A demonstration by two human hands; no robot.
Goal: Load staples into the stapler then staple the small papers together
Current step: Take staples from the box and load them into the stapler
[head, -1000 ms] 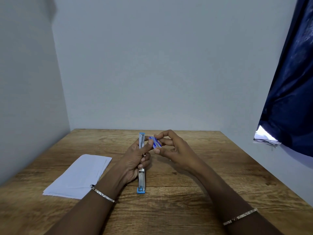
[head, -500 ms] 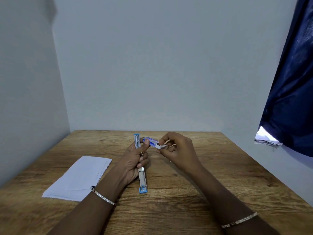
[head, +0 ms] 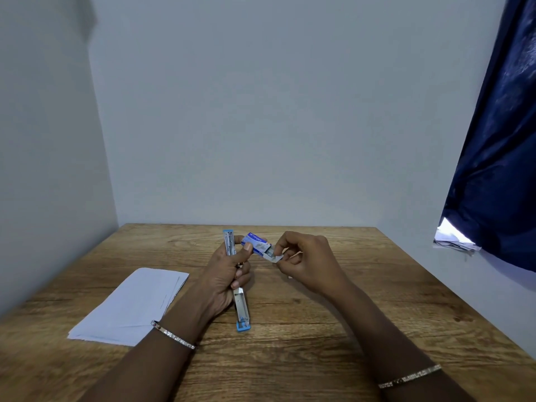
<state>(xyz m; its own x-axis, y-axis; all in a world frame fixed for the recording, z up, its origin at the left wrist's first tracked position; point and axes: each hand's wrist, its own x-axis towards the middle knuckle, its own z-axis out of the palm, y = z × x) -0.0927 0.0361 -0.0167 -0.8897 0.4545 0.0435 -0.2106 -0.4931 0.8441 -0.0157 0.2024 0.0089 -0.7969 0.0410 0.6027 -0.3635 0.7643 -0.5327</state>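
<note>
A brown wood-grain table (head: 290, 358) stands in a corner of plain grey walls, with a dark blue curtain (head: 499, 140) hanging at the right.

Head view: the opened blue-and-silver metal stapler (head: 242, 307) lies unfolded lengthwise at the table's centre and serves as the landmark. The left hand (head: 226, 280) is wrapped around the stapler's middle; its thumb and forefinger also pinch the small blue cardboard staple box (head: 256, 244), held just right of the stapler's far end. The right hand (head: 310, 262) is just right of that box, thumb and forefinger closed together on the box's open white flap. A stack of small white papers (head: 130, 306) lies flat on the table, left of the stapler and apart from it. Each wrist carries a thin metal bracelet (head: 174, 335).
</note>
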